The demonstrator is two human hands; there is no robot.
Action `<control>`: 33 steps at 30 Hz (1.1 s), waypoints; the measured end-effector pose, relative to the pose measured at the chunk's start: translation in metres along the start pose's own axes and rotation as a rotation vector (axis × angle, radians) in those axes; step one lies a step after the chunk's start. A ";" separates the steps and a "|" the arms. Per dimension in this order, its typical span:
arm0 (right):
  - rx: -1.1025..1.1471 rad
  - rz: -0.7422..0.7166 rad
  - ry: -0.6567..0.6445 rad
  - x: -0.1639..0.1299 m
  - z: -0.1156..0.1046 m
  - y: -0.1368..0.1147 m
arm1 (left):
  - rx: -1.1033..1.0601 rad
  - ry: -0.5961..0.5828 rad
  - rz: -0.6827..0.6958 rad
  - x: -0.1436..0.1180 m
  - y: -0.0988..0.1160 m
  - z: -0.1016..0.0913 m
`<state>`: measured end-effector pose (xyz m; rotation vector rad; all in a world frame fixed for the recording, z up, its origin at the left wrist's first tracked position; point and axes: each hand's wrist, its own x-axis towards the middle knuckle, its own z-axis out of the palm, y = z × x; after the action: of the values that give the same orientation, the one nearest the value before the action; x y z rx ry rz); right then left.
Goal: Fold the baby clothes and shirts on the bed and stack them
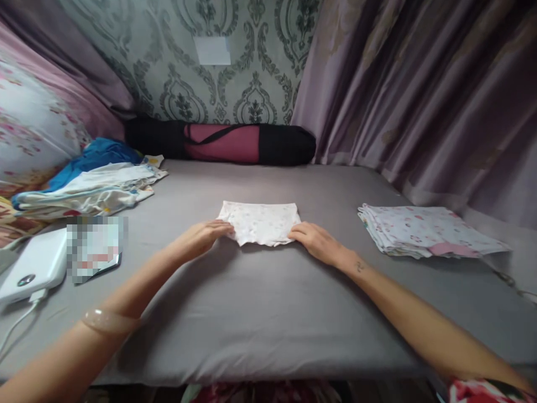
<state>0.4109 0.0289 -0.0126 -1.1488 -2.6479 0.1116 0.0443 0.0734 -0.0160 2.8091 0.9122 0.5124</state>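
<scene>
A small white cloth with a faint pink print (260,222) lies folded flat in the middle of the grey sheet (251,313). My left hand (205,235) pinches its near left corner. My right hand (316,242) grips its near right corner. Both arms reach forward over the sheet. A pale bangle sits on my left forearm.
A stack of folded printed cloths (423,229) lies at the right. A heap of loose garments (88,184) lies at the left, with a white power bank (31,266) and phone (94,249) nearer. A black and pink rolled bag (222,143) lines the wall; curtains hang at right.
</scene>
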 end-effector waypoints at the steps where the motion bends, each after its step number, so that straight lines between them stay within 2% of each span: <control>1: 0.000 0.008 -0.028 -0.005 0.003 -0.004 | -0.016 -0.022 0.022 -0.006 -0.001 0.007; 3: 0.015 0.048 -0.072 -0.009 0.001 -0.007 | -0.048 -0.050 0.039 -0.013 -0.002 0.012; 5: 0.038 0.112 -0.112 -0.006 -0.002 -0.005 | -0.088 -0.070 0.015 -0.011 0.002 0.007; 8: 0.052 0.203 -0.108 0.011 0.003 -0.002 | -0.117 -0.046 -0.138 0.004 0.016 -0.006; 11: 0.029 0.230 -0.061 0.041 0.021 -0.006 | -0.071 -0.011 -0.283 0.032 0.031 -0.009; 14: -0.003 0.245 -0.111 0.075 0.038 -0.015 | -0.010 -0.109 -0.262 0.061 0.035 0.005; 19: 0.012 0.319 -0.193 0.108 0.046 -0.019 | 0.106 -0.192 -0.283 0.085 0.013 0.044; 22: 0.044 0.352 -0.208 0.112 0.047 -0.015 | 0.122 -0.206 -0.335 0.087 -0.002 0.058; 25: 0.063 0.367 -0.200 0.111 0.050 -0.010 | 0.117 -0.221 -0.373 0.088 -0.008 0.060; 29: 0.099 0.365 -0.206 0.110 0.049 -0.006 | 0.117 -0.245 -0.376 0.090 -0.002 0.054; 33: 0.093 0.338 -0.146 0.110 0.051 -0.010 | 0.167 -0.185 -0.366 0.089 0.010 0.055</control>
<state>0.3186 0.1033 -0.0386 -1.6000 -2.5103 0.3891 0.1368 0.1163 -0.0409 2.6723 1.4403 0.1295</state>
